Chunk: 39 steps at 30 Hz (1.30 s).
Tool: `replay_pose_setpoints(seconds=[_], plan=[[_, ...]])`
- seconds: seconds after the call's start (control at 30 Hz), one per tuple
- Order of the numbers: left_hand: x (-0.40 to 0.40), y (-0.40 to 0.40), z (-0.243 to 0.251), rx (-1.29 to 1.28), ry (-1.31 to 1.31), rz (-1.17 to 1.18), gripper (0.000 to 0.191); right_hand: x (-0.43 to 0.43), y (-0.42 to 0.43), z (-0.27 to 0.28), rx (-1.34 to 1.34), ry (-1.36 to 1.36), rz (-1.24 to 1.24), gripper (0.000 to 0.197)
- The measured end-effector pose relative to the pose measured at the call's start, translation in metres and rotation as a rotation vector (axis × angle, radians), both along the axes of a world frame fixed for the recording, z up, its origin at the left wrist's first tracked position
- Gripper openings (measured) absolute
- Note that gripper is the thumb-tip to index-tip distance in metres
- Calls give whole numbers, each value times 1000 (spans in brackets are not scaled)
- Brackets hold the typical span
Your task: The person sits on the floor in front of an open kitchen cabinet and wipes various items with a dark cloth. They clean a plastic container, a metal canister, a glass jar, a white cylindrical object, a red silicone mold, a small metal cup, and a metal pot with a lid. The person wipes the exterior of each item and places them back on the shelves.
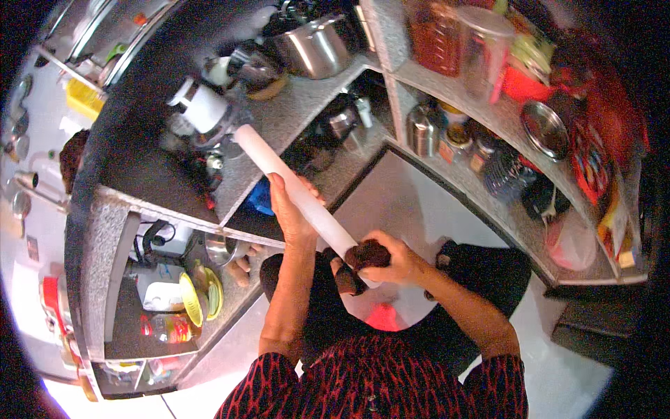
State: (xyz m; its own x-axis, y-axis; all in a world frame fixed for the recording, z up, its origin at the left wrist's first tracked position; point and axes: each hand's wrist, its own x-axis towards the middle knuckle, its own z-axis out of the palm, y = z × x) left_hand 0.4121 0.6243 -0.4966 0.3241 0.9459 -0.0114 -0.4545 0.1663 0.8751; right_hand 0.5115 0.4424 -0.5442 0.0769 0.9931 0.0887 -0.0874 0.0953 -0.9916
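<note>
A long white cylinder (298,191), perhaps a tube or a roll, slants across the space before me from upper left to lower right. My left hand (293,212) grips it near its middle, with the thumb on top and the fingers curling round the far side. At its lower end, my right hand (398,259) holds a dark brown lump (369,255) against the cylinder. The lump's texture is too blurred to say what it is. The cylinder's far end lies just in front of a steel and white appliance on the counter.
Stone shelves surround me. A steel pot (314,47) and a white-topped appliance (204,107) stand on the counter. Jars (455,139) and a steel canister (423,131) line the right shelf. A bottle (172,329) lies at lower left. Something red (383,317) is between my legs.
</note>
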Motion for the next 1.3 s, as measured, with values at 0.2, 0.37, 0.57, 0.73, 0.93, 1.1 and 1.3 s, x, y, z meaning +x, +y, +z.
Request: replay_pose_setpoints(seconds=[0.2,0.37,0.57,0.73,0.93,1.1,1.3], plan=[[3,10,5,-76,106,35,49,-13,-3,10,-270,291,40,79],[8,34,-5,-237,120,14,54,-31,14,27,-192,641,-96,73],[9,21,-20,-125,147,-297,54,-26,58,15,-126,591,-347,57],[0,26,-36,-75,129,-349,68,-29,91,0,-45,374,-377,54],[-27,33,-21,-222,257,-336,75,-21,117,13,-48,211,-302,47],[-72,53,-45,-234,306,-329,54,10,145,10,16,-133,-368,42],[-125,62,-26,-73,487,-96,34,65,168,27,32,-117,-252,38]])
